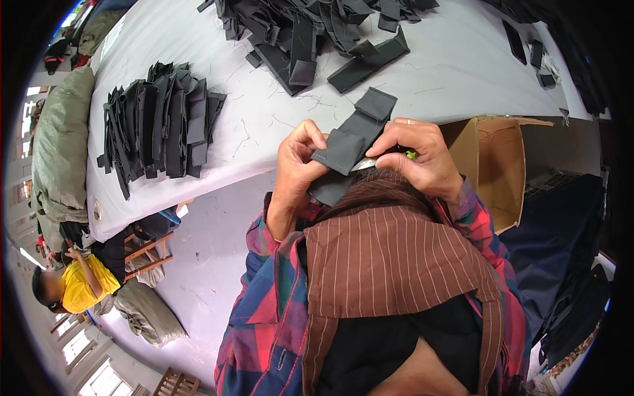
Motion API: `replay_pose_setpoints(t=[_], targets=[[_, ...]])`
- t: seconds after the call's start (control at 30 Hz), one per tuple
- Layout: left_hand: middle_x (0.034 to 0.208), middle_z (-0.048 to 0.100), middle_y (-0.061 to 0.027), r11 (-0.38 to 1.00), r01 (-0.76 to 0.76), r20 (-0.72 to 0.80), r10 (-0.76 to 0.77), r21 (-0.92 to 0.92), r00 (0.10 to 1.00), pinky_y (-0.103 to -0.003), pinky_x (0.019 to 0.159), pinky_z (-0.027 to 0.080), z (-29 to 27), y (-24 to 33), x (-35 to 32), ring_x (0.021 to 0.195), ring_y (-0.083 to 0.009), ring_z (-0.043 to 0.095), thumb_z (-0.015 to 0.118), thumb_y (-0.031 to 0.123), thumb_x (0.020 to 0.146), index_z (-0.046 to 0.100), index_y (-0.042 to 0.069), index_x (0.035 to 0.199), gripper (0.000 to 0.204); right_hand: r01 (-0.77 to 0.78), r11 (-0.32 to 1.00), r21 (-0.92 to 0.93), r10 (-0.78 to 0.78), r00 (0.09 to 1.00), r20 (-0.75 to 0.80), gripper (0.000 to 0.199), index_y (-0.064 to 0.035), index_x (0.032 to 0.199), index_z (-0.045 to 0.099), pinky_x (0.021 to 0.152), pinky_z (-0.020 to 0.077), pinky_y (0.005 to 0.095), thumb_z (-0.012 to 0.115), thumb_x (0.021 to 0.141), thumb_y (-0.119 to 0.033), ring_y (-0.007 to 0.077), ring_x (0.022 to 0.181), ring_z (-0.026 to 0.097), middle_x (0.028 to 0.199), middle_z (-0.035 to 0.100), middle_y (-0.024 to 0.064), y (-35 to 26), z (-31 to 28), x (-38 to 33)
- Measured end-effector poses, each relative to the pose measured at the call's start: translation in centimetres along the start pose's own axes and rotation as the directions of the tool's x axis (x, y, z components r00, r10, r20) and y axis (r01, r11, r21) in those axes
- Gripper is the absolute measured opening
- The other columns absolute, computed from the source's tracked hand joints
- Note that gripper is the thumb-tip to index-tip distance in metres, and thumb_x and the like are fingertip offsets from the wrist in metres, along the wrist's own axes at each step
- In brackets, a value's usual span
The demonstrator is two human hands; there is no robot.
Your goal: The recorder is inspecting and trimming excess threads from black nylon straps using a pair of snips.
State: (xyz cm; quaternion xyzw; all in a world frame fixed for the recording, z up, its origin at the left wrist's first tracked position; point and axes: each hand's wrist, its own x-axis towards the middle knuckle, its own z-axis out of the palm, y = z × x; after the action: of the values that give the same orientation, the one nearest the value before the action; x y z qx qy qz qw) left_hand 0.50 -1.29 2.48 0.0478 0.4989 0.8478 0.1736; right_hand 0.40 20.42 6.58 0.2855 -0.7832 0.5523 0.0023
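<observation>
Close to my body, my left hand (300,162) pinches a folded dark grey fabric strip (350,135) with a stitched edge and small flaps. My right hand (422,153) is closed round what look like thread snips (364,164). Their pale, pointed tip shows at the strip's lower edge, and a bit of green shows between my fingers. The rest of the tool is hidden in my palm. Beyond my hands, on the white table (257,125), lies a loose heap of similar strips (297,39). A neater stack of strips (158,125) sits to the left.
An opened cardboard box (489,168) stands at the table edge on my right, beside dark blue cloth (555,231). Loose thread ends litter the tabletop. A stuffed sack (63,145) borders the table's left end. A person in a yellow shirt (86,287) sits at lower left.
</observation>
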Motion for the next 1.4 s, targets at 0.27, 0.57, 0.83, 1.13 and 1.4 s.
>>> replay_pose_setpoints(t=[0.27, 0.57, 0.83, 1.13, 1.4], targets=[[0.08, 0.057, -0.0012, 0.971, -0.133, -0.089, 0.153, 0.197, 0.984, -0.019, 0.067, 0.043, 0.7, 0.1, 0.0, 0.075, -0.006, 0.055, 0.059, -0.01, 0.069, 0.047, 0.006, 0.083, 0.024, -0.072, 0.992, -0.099, 0.058, 0.989, -0.137, 0.013, -0.0049, 0.086, 0.064, 0.064, 0.0464, 0.0322, 0.07, 0.075, -0.01, 0.0255, 0.071, 0.061, 0.078, 0.064, 0.0083, -0.1, 2.3, 0.2], [0.078, 0.053, 0.0011, 0.959, -0.128, -0.132, 0.165, 0.252, 0.977, -0.018, 0.066, 0.042, 0.5, 0.2, 0.0, 0.073, -0.0045, 0.052, 0.059, -0.011, 0.068, 0.047, 0.006, 0.082, 0.025, -0.111, 0.987, -0.112, 0.101, 0.991, -0.092, 0.015, -0.0004, 0.09, 0.064, 0.07, 0.0466, 0.0303, 0.066, 0.076, -0.003, 0.0236, 0.075, 0.062, 0.08, 0.063, 0.0105, -0.3, 2.4, 0.5], [0.078, 0.054, 0.0006, 0.948, -0.145, -0.124, 0.186, 0.285, 0.975, -0.02, 0.069, 0.044, 0.5, 0.0, 0.2, 0.075, -0.0057, 0.054, 0.061, -0.009, 0.068, 0.047, 0.005, 0.081, 0.024, -0.136, 0.991, -0.013, 0.133, 0.982, -0.137, 0.012, -0.003, 0.088, 0.065, 0.065, 0.0458, 0.0309, 0.068, 0.076, -0.007, 0.0239, 0.071, 0.06, 0.079, 0.064, 0.0105, 0.2, 3.0, 0.4], [0.087, 0.058, -0.0066, 0.517, -0.398, 0.152, 0.453, 0.758, 0.878, -0.025, 0.077, 0.045, 0.3, -0.6, 0.3, 0.085, -0.0128, 0.057, 0.067, -0.006, 0.068, 0.05, 0.001, 0.09, 0.029, -0.467, 0.657, 0.592, 0.516, 0.851, 0.1, 0.018, -0.0022, 0.095, 0.06, 0.06, 0.0367, 0.0194, 0.069, 0.081, -0.009, 0.0018, 0.066, 0.041, 0.074, 0.049, -0.0059, 1.8, 2.9, 1.0], [0.106, 0.057, -0.0093, 0.903, -0.147, -0.238, 0.258, 0.403, 0.936, -0.027, 0.091, 0.041, -0.4, -3.2, 0.8, 0.106, -0.0144, 0.053, 0.061, -0.001, 0.081, 0.046, 0.002, 0.104, 0.028, -0.006, 0.991, -0.134, -0.003, 0.998, -0.063, 0.021, -0.0085, 0.08, 0.06, 0.056, 0.0453, 0.0311, 0.065, 0.063, 0.003, 0.0219, 0.063, 0.059, 0.07, 0.059, 0.005, 0.4, 3.6, 0.0]])
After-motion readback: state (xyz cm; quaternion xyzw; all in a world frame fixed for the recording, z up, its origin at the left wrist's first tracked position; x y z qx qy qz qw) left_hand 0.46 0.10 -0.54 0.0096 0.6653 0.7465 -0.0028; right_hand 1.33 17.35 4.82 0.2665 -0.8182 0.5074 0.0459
